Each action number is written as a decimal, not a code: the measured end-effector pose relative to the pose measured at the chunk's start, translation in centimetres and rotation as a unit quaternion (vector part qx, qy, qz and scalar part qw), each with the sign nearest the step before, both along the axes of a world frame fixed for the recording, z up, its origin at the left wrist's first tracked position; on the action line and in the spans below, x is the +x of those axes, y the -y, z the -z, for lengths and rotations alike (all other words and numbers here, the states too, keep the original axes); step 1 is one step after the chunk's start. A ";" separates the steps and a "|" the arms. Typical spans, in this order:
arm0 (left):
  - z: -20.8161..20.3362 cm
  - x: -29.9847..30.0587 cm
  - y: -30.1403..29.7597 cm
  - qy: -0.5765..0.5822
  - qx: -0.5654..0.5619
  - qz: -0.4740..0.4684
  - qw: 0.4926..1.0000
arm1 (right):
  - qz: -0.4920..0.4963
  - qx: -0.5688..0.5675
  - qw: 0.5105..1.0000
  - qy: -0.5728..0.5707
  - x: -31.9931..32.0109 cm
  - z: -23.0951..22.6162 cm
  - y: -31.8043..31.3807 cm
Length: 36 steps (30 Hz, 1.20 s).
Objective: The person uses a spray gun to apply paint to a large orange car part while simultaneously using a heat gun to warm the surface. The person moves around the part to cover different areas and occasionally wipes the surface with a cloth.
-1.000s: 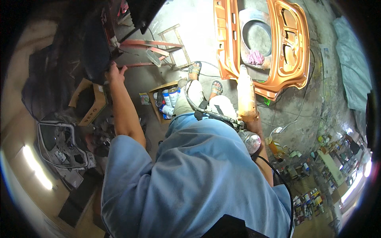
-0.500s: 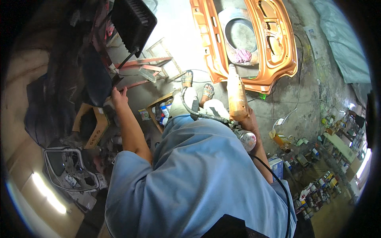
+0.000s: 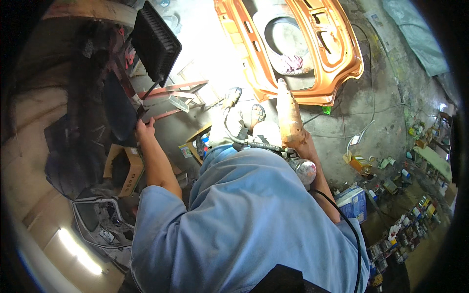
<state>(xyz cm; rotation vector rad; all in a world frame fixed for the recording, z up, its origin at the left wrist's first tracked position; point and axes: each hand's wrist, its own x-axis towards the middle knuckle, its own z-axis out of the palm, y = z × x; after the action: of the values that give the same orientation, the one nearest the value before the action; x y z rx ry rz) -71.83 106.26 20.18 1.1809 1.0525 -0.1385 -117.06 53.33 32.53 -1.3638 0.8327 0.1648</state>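
My left hand point(image 3: 145, 129) is closed round the dark end of a floodlight stand point(image 3: 131, 91). The black finned floodlight point(image 3: 155, 45) sits above it, and bright light falls on the floor beside it. In front of my right hip, my right hand point(image 3: 304, 146) grips a spray gun with a round metal part point(image 3: 305, 171) smeared with paint. A tapered, orange-stained plastic bottle point(image 3: 290, 119) points forward from the gun and partly hides the fingers. A dark hose point(image 3: 259, 144) leads to the gun. Beyond the bottle's tip lies an orange car door-like panel point(image 3: 337, 83).
A tyre point(image 3: 267, 36) with a pink cloth point(image 3: 291, 63) shows through the panel's opening. Red metal stand legs point(image 3: 178, 88) stand ahead left, near a cardboard box point(image 3: 133, 172). Cables point(image 3: 372, 97) cross the floor at right. Several cans and a blue-white box point(image 3: 352, 202) stand there.
The whole view has turned slightly, so the panel sits higher and farther left. The floodlight appears tilted more and a little left. Both hands keep their grips.
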 end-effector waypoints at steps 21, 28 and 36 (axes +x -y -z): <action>1.7 13.7 -7.7 -0.021 0.044 0.063 0.997 | -0.013 -0.084 0.996 0.013 3.8 4.6 -2.4; 0.8 11.1 -6.3 -0.019 0.127 0.077 0.989 | 0.026 -0.015 1.000 0.005 9.2 1.6 -7.2; -3.1 9.2 -4.2 0.002 0.133 0.096 0.986 | 0.030 -0.086 0.996 -0.015 11.4 -1.8 -9.6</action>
<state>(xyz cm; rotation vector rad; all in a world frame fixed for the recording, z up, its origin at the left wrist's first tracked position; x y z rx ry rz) -62.61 110.50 23.26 1.5246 0.9729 -0.1493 -105.63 62.93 34.38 -1.4982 0.9289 0.0693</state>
